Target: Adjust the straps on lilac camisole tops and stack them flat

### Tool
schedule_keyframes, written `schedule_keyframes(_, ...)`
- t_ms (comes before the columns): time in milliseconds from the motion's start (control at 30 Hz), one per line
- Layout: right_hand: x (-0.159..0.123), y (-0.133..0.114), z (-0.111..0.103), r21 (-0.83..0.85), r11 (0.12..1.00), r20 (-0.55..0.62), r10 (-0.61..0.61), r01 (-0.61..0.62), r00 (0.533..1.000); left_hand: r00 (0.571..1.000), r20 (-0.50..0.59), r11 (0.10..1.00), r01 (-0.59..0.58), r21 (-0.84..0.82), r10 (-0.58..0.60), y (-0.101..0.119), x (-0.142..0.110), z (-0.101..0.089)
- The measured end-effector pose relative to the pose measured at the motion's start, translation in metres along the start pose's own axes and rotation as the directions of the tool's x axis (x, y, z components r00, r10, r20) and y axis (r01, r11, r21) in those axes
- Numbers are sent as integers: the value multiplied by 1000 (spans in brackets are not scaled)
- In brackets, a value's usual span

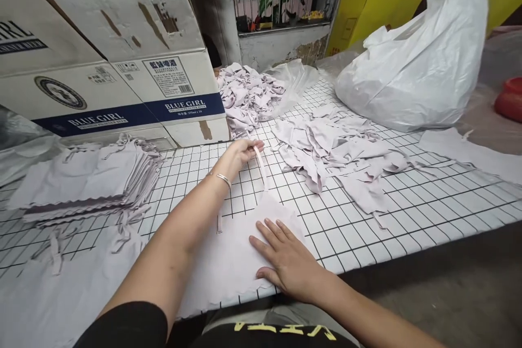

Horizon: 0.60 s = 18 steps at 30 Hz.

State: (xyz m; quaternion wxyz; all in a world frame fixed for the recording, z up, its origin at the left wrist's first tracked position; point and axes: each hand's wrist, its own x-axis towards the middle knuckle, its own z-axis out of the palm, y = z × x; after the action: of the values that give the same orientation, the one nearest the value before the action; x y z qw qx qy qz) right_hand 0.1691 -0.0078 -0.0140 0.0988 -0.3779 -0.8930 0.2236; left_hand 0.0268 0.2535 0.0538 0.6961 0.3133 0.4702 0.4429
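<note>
A pale lilac camisole-like garment point(228, 261) lies flat on the grid-patterned tabletop in front of me. My left hand point(247, 149) reaches past its upper edge and pinches the end of a thin strap point(262, 168), which is drawn out away from the fabric. My right hand point(285, 261) rests palm down on the garment's right side, fingers spread. Another short strap point(219, 224) shows beside my left forearm. Part of the garment is hidden under both arms.
To the left sit a neat stack of similar garments point(81, 174) and another laid-out piece point(81, 288). A loose heap point(334, 141) lies right of centre, a crumpled pile point(244, 92) behind. Cardboard point(134, 70) stands at back left; a white plastic bag point(411, 70) is at right.
</note>
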Motion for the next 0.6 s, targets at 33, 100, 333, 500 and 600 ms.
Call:
schedule_keyframes(33,-1,0,1,19,1000,0,2,-2,1000,1000,20,1000,-20,0,20,8,-1,1)
schedule_keyframes(100,-1,1,0,81,997,-5,-5,5,1000,996,70,998,-59,22,58,20,-10,5)
schedule_keyframes(333,14,33,-65,806,591,-331,385,45,862,723,522,589,-682,434,452,1,-88,13)
schedule_keyframes(500,28,44,-120,987,147,-128,425,71,896,464,794,133,-883,450,394,-16,-121,13)
schedule_keyframes(600,33,39,-126,994,104,-60,425,18,903,422,831,24,-896,444,362,-19,-124,13)
